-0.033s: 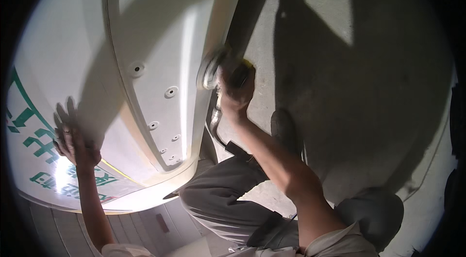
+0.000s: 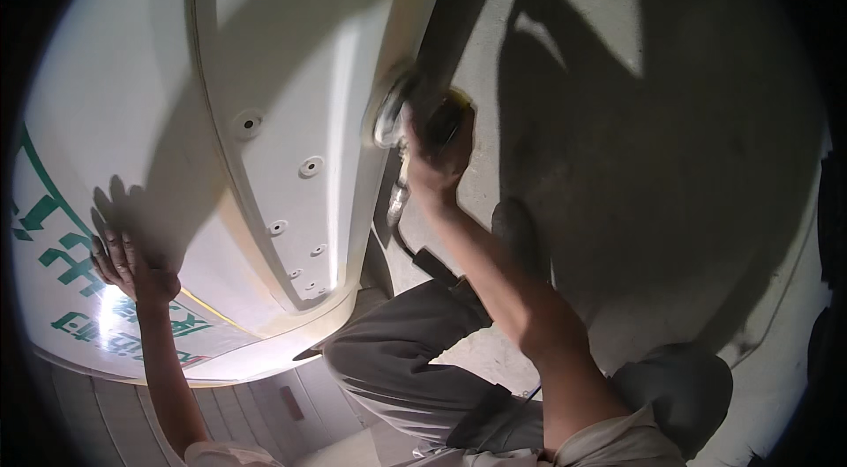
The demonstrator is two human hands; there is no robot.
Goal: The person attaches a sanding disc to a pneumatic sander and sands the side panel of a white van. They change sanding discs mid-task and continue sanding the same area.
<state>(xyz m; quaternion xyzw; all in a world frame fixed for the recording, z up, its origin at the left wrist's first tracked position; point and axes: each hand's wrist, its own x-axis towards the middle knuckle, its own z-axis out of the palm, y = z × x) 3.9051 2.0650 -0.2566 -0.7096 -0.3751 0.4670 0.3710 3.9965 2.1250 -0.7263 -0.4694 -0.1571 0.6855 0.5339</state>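
Note:
A large pale curved panel (image 2: 282,43) fills the left side, with a row of round holes and green markings on its lower left part. My left hand (image 2: 134,268) lies on it with the fingers stretched out. Closed round the body of a handheld sander (image 2: 447,116), my right hand (image 2: 437,169) holds the tool at the panel's right edge. The sander's round pad is blurred and faces the edge; whether it touches cannot be told. A dark hose (image 2: 432,266) runs from a metal fitting below the tool toward my forearm.
Grey concrete floor (image 2: 481,34) stretches to the right, much of it under dark shadow. My bent leg (image 2: 397,352) is close to the panel's lower end, and a dark shoe (image 2: 516,233) stands beyond my right forearm. Bright light glares on the panel's lower left.
My right hand and the sander have shifted slightly to the right along with the hose. My left hand has moved a little to the left on the panel.

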